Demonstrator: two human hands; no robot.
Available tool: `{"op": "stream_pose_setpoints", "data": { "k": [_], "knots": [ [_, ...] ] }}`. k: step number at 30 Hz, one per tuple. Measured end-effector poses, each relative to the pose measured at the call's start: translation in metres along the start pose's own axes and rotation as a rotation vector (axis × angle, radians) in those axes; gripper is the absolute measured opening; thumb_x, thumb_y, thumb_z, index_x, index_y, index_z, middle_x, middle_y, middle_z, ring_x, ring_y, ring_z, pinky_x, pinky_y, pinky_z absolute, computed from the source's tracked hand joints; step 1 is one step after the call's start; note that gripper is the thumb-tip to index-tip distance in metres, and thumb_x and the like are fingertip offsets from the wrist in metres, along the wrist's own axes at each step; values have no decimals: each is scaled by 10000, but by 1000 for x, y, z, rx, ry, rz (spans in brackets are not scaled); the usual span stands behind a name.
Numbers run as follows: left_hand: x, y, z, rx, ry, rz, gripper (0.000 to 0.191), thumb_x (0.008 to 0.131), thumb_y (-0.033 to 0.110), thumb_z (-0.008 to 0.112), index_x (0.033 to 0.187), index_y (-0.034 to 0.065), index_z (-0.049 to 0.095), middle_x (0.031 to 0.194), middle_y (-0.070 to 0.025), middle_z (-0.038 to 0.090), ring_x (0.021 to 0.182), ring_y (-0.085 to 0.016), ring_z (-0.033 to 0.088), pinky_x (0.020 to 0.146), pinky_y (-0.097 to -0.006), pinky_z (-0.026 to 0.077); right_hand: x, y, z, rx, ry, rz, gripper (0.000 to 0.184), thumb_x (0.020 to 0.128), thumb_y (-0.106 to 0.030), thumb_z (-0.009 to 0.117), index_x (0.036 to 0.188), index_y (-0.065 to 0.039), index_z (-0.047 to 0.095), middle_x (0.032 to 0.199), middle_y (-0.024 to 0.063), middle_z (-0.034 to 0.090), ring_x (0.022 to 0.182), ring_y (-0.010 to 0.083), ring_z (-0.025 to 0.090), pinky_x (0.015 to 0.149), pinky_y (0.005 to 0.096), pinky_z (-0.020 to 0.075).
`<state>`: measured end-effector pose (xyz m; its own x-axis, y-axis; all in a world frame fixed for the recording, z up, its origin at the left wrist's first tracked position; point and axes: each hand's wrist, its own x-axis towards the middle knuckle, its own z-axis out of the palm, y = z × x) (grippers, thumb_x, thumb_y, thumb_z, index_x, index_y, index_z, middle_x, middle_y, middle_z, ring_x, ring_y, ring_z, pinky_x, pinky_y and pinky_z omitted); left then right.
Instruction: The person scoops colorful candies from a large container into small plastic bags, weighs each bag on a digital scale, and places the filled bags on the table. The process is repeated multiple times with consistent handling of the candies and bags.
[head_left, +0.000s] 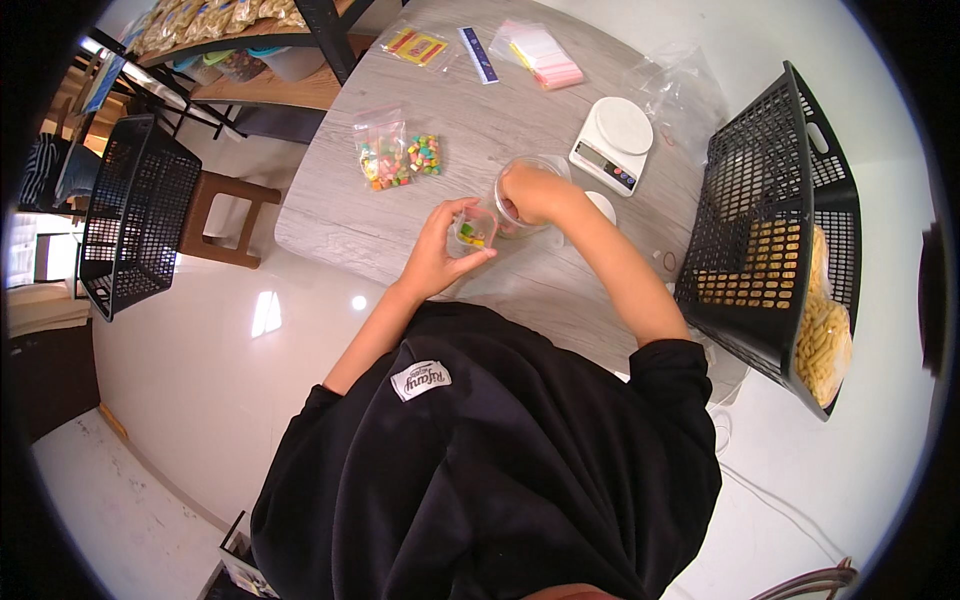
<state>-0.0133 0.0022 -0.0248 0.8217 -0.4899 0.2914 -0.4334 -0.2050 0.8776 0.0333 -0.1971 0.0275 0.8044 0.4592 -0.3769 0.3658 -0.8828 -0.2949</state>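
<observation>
My left hand (433, 249) holds a small clear plastic zip bag (480, 225) with its mouth spread. A few green and yellow candy pieces lie inside the bag. My right hand (531, 193) reaches down into a clear round plastic jar (501, 180), so its fingertips and whatever they touch are hidden. The jar stands on the grey wood-grain table (337, 202), just right of the bag. Left of both hands sits a filled zip bag of colourful pieces (381, 159), beside a smaller cluster of similar pieces (425, 154).
A white digital kitchen scale (611, 142) stands beyond the jar. Farther back are a blue ruler (478, 55), stacked empty zip bags (546, 60) and a yellow-labelled packet (417, 48). A black plastic crate (742, 195) holding bagged snacks borders the right; a brown stool (225, 219) is left.
</observation>
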Motion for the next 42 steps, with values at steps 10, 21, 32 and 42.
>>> {"op": "stream_pose_setpoints", "data": {
  "k": [10, 21, 32, 42],
  "knots": [
    [-1, -1, 0, 16, 10, 2, 664, 687, 198, 787, 1232, 20, 453, 1089, -121, 566, 1050, -232, 542, 916, -346, 410, 0, 11, 11, 83, 126, -131, 74, 591, -19, 633, 644, -67, 656, 702, 130, 635, 669, 318, 622, 580, 397, 488],
    [-1, 0, -1, 23, 9, -3, 668, 682, 200, 788, 1231, 24, 450, 1098, -117, 563, 1050, -231, 536, 919, -352, 404, -24, 1, -17, 166, 109, -69, 99, 656, -57, 643, 747, -23, 660, 649, 147, 584, 627, 311, 583, 596, 389, 464],
    [1, 7, 3, -35, 23, -10, 646, 647, 237, 799, 1170, 35, 478, 1111, -135, 535, 1037, -310, 509, 900, -389, 402, -50, -47, -17, 324, 545, -262, 172, 696, -127, 691, 837, -38, 652, 652, 81, 506, 621, 247, 564, 656, 358, 464],
    [14, 32, -9, 86, 343, 271, 842, 635, 364, 807, 1288, 44, 382, 1144, -117, 518, 1047, -267, 499, 893, -362, 372, -67, -55, -27, 798, 311, -129, 241, 751, 73, 542, 965, 23, 640, 968, 115, 631, 820, 189, 643, 741, 273, 508]
  ]
}}
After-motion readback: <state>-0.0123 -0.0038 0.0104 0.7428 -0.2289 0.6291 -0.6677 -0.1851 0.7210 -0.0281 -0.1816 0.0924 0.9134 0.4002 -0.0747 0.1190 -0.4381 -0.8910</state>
